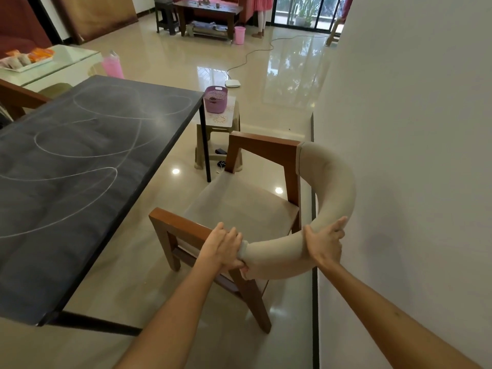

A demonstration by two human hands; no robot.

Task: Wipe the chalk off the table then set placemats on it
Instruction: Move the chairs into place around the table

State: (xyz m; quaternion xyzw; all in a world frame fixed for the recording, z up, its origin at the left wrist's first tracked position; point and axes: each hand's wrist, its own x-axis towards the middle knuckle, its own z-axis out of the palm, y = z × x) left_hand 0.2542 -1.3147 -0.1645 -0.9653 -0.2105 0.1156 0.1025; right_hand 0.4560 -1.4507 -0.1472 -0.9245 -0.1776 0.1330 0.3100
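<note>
Head view: my left hand (223, 249) and right hand (326, 242) both grip the chair (279, 251). Chalk loops (80, 145) cover the table (66, 209) unwiped; placemats possibly on the stool (221, 119).

Black table (66, 182) is standing left of frame; white looping chalk lines (80, 145) are covering its dusty top.
</note>
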